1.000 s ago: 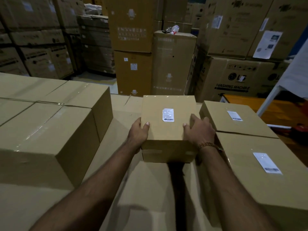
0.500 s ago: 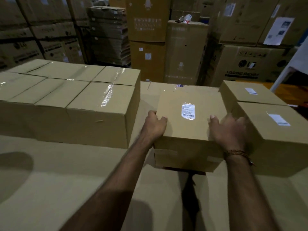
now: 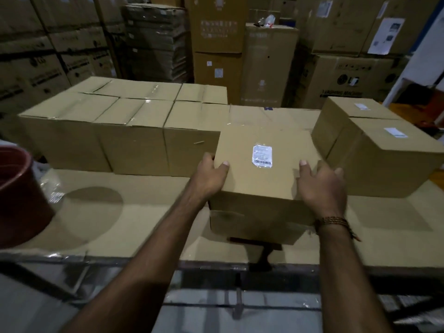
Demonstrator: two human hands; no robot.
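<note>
The box [image 3: 262,169] is gripped at its two near top corners. The left hand [image 3: 211,175] is curled round the left edge with the thumb laid on the lid, and the right hand [image 3: 322,186] is clamped on the right edge the same way. It is held near the front edge of the sheet [image 3: 144,212], between the row [image 3: 134,140] on the left and the pair [image 3: 384,159] on the right. It lies close to both, and whether its base rests on the sheet or hangs just above it cannot be told from the shadow beneath.

The walls are stiff corrugated board and the lid is taped flat, so little give is expected. The surface is smooth and may slip under dry palms, and some weight is suggested by the two-handed hold. A firmer purchase would probably be had with the fingers hooked under the bottom edges.

A white label [image 3: 262,155] with a barcode is stuck on the lid, but its print is too small to be read. Similar labels are seen on the pair. On a carton [image 3: 348,80] at the back right, the LG logo and "WASHING MACHINE" can be read. A red tub [image 3: 19,195] is seen at the left edge.
</note>
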